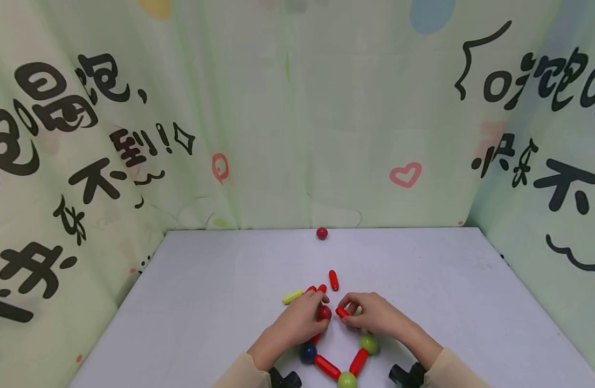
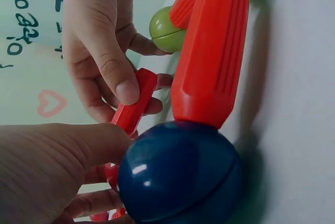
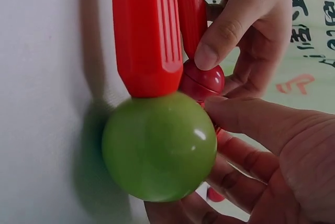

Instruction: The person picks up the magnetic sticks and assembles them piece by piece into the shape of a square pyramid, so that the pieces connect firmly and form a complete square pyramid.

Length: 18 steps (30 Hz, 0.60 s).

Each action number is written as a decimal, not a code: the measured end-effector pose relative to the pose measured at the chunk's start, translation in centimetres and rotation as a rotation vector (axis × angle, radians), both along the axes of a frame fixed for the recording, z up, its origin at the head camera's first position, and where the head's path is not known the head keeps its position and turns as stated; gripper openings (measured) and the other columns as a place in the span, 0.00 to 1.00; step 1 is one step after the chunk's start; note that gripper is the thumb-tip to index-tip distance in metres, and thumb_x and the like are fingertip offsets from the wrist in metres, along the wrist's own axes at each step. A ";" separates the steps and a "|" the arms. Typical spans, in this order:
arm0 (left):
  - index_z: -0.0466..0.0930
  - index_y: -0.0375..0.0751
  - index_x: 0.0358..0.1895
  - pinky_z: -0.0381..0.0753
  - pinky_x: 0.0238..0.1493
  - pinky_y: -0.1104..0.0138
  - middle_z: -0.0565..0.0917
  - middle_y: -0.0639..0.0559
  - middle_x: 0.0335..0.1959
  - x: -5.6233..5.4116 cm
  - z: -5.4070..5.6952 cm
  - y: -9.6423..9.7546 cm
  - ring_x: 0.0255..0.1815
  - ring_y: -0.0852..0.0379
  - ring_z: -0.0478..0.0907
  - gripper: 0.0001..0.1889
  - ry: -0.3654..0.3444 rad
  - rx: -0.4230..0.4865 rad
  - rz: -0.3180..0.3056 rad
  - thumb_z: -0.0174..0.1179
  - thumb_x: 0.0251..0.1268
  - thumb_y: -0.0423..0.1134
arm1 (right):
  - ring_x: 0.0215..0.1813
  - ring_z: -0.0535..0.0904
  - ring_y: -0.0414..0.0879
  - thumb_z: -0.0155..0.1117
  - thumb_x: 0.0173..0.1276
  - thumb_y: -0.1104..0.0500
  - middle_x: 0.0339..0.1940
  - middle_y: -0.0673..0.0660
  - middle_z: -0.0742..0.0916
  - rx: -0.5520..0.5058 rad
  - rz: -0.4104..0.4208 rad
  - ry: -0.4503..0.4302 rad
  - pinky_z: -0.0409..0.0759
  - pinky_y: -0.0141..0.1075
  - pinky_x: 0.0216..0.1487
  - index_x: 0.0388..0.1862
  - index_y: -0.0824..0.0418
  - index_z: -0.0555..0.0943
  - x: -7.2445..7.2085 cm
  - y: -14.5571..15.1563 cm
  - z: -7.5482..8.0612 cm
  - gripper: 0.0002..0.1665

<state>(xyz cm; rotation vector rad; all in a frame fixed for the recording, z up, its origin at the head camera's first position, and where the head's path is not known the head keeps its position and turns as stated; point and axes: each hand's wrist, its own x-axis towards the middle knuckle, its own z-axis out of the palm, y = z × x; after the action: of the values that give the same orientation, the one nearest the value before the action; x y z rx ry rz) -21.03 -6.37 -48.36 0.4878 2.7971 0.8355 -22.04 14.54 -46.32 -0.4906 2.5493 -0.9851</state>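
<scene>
My left hand (image 1: 302, 318) grips a red ball (image 1: 324, 312), its thumb on the near side. A red rod joins that ball to a dark blue ball (image 2: 178, 171). From there a red rod (image 1: 327, 367) leads to a green ball (image 1: 347, 380), and another red rod (image 1: 359, 361) continues to a second green ball (image 3: 159, 148). My right hand (image 1: 372, 312) pinches a loose red rod (image 2: 138, 96) between thumb and fingers, just right of the held red ball. In the right wrist view, my left thumb lies against the red ball (image 3: 207, 80).
Beyond the hands lie a yellow rod (image 1: 292, 296), a red rod (image 1: 333, 280) and more red rod ends (image 1: 322, 288) partly behind the left hand. Another red ball (image 1: 322, 233) sits at the white table's far edge. Printed curtains (image 1: 302, 134) surround the table (image 1: 220, 269).
</scene>
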 end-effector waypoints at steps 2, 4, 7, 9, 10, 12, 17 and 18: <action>0.81 0.47 0.57 0.85 0.44 0.69 0.79 0.55 0.43 0.1 0.1 -0.1 0.40 0.63 0.75 0.20 -0.008 0.008 0.005 0.73 0.63 0.41 | 0.29 0.77 0.44 0.75 0.64 0.59 0.32 0.49 0.84 0.016 -0.001 0.002 0.78 0.35 0.31 0.48 0.54 0.85 0.1 0.0 0.0 0.14; 0.82 0.46 0.56 0.85 0.43 0.68 0.79 0.55 0.43 0.2 0.1 -0.2 0.41 0.63 0.75 0.19 -0.018 0.016 0.013 0.73 0.63 0.41 | 0.30 0.76 0.44 0.75 0.64 0.59 0.32 0.49 0.84 0.034 0.007 0.010 0.78 0.34 0.31 0.47 0.53 0.85 0.2 0.0 0.0 0.13; 0.81 0.46 0.55 0.86 0.42 0.67 0.79 0.54 0.43 0.4 0.1 -0.3 0.41 0.61 0.75 0.19 -0.028 0.034 0.027 0.73 0.62 0.40 | 0.31 0.76 0.44 0.76 0.63 0.59 0.31 0.48 0.84 0.060 0.017 0.020 0.77 0.34 0.31 0.46 0.52 0.86 0.3 0.0 0.0 0.12; 0.81 0.45 0.54 0.86 0.41 0.66 0.78 0.53 0.43 0.6 0.1 -0.3 0.41 0.60 0.75 0.19 -0.026 0.043 0.037 0.73 0.62 0.39 | 0.32 0.76 0.44 0.76 0.63 0.58 0.31 0.48 0.84 0.075 0.021 0.025 0.76 0.34 0.32 0.45 0.51 0.86 0.4 0.0 0.1 0.12; 0.81 0.45 0.54 0.87 0.41 0.66 0.78 0.53 0.44 0.6 0.1 -0.4 0.42 0.60 0.76 0.19 -0.023 0.047 0.042 0.73 0.62 0.39 | 0.32 0.76 0.44 0.76 0.63 0.58 0.30 0.48 0.84 0.083 0.018 0.026 0.77 0.34 0.32 0.45 0.51 0.86 0.5 -0.1 0.1 0.12; 0.80 0.44 0.54 0.87 0.41 0.66 0.78 0.52 0.44 0.7 0.0 -0.5 0.41 0.59 0.76 0.19 -0.014 0.054 0.048 0.73 0.62 0.39 | 0.32 0.76 0.44 0.77 0.62 0.58 0.30 0.48 0.84 0.098 0.010 0.025 0.77 0.35 0.32 0.45 0.51 0.85 0.6 -0.1 0.2 0.13; 0.80 0.43 0.54 0.86 0.40 0.66 0.78 0.51 0.43 0.7 0.0 -0.6 0.40 0.59 0.76 0.18 -0.003 0.074 0.053 0.73 0.63 0.38 | 0.31 0.76 0.44 0.79 0.60 0.59 0.29 0.49 0.83 0.150 -0.017 0.008 0.80 0.36 0.32 0.47 0.50 0.85 0.9 -0.4 0.6 0.17; 0.80 0.43 0.54 0.87 0.40 0.66 0.78 0.51 0.43 0.8 0.0 -0.6 0.41 0.59 0.76 0.18 -0.006 0.078 0.055 0.73 0.63 0.38 | 0.30 0.76 0.44 0.79 0.60 0.60 0.29 0.49 0.83 0.155 -0.021 0.004 0.81 0.36 0.31 0.48 0.49 0.85 1.0 -0.4 0.7 0.18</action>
<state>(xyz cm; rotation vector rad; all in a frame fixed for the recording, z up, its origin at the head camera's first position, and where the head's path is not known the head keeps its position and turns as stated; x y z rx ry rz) -20.28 -6.96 -48.33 0.4218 2.7929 0.9589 -21.08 14.10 -45.61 -0.4223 2.6137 -0.7855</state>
